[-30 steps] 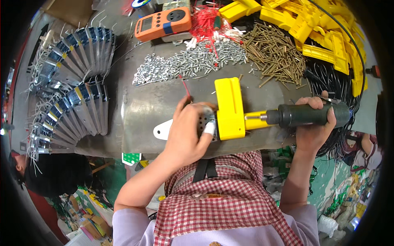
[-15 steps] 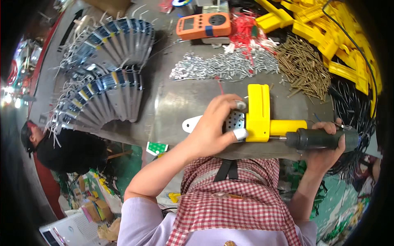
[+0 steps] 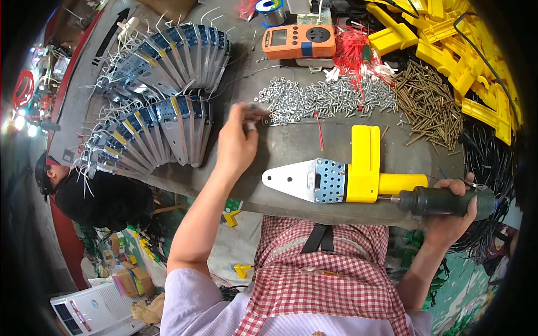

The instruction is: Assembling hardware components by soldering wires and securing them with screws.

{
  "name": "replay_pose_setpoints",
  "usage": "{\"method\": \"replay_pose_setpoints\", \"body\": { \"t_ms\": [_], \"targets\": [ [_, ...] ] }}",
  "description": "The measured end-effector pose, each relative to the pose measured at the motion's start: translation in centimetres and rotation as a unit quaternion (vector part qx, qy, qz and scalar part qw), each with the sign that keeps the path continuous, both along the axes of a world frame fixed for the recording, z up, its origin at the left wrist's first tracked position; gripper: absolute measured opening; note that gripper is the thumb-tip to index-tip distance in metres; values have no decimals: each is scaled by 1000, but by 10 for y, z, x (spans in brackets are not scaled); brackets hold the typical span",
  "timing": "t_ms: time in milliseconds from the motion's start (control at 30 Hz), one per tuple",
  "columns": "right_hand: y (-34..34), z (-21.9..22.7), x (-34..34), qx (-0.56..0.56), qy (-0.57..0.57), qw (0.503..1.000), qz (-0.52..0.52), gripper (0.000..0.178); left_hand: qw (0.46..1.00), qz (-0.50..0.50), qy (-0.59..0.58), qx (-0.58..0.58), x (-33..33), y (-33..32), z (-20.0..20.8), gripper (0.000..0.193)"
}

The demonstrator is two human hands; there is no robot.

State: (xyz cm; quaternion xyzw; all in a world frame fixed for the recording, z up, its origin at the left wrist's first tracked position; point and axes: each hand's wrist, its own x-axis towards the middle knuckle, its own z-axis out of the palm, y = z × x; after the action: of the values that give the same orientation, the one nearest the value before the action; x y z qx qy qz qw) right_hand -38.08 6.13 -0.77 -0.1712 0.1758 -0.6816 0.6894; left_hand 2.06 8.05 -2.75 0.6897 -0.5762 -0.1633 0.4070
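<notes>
My right hand [image 3: 450,229] is wrapped around a black power screwdriver [image 3: 443,201], whose bit points left into the yellow plastic housing [image 3: 364,168]. A perforated metal bracket [image 3: 330,181] with a pale tapered plate [image 3: 291,180] lies joined to the housing's left side, flat on the table. My left hand [image 3: 237,143] is off the workpiece, at the left edge of a pile of small metal nuts [image 3: 283,101]. Its fingertips are smeared by motion, so I cannot make out whether they hold anything. Small silver screws [image 3: 347,96] lie beside the nuts.
Fanned rows of metal plates with wires [image 3: 185,126] stand at left. Long brass-coloured screws [image 3: 428,98] and yellow plastic parts [image 3: 448,50] are heaped at right, above black cables [image 3: 487,162]. An orange multimeter [image 3: 300,42] and solder spool [image 3: 272,12] sit behind. A person [image 3: 101,201] is at left.
My left hand has let go of the bracket and housing and moved left and away to the nuts. The right hand still holds the screwdriver at the housing. The view has shifted slightly.
</notes>
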Motion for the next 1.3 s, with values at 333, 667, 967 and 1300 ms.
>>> {"method": "replay_pose_setpoints", "body": {
  "t_ms": [333,667,967,1300],
  "targets": [
    [-1,0,-1,3,16,1000,-4,43,976,20,-214,-34,-12,1,11,28],
    [-1,-1,-3,10,-14,1000,3,45,921,-122,-367,37,2,-22,25,25],
    [-3,-1,-2,7,-29,1000,10,45,958,-79,-274,6,-10,-8,23,25],
    [0,4,0,-8,-8,1000,15,43,930,-109,-352,-10,-6,17,22,25]
  ]
}}
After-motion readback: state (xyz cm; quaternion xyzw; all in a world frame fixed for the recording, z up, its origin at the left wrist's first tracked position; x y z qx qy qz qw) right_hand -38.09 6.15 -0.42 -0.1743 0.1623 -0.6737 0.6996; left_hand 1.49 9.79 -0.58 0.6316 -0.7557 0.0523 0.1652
